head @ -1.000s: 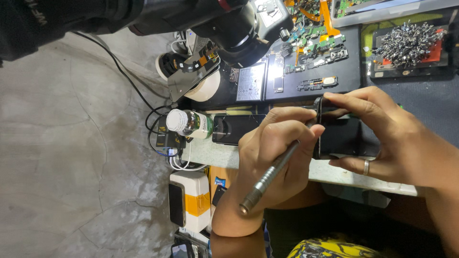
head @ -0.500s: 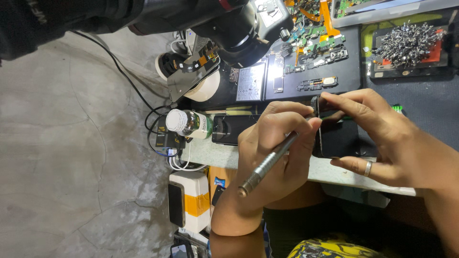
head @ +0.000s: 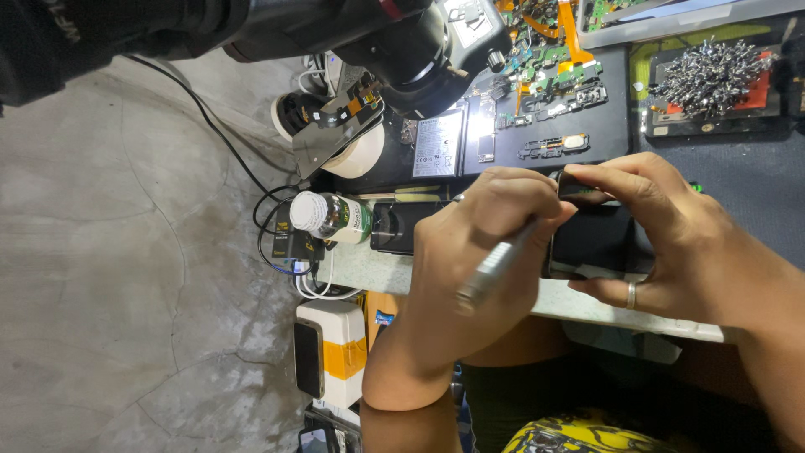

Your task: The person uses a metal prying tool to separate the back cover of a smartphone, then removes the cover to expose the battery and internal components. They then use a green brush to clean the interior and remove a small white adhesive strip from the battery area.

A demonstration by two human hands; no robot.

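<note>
My left hand point(head: 482, 252) is closed around a thin silver pen-shaped tool point(head: 495, 273), whose tip points at the left edge of a dark phone point(head: 591, 243). My right hand point(head: 671, 243), with a ring on one finger, grips that phone from the right, thumb below and fingers over its top edge. The phone is held just above the pale front edge of the workbench point(head: 369, 264). The tool's tip is hidden between my fingers and the phone.
A microscope head point(head: 419, 50) hangs over the bench at the top. Phone parts and circuit boards point(head: 545, 92) lie on a dark mat, with a tray of metal screws point(head: 713, 80) at the top right. A white-capped bottle point(head: 331, 216) stands at the left. Cables point(head: 277, 243) hang down.
My left hand has shifted up and right, closer to the phone, and the tool has swung to a steeper angle. My right hand has closed more over the phone's top.
</note>
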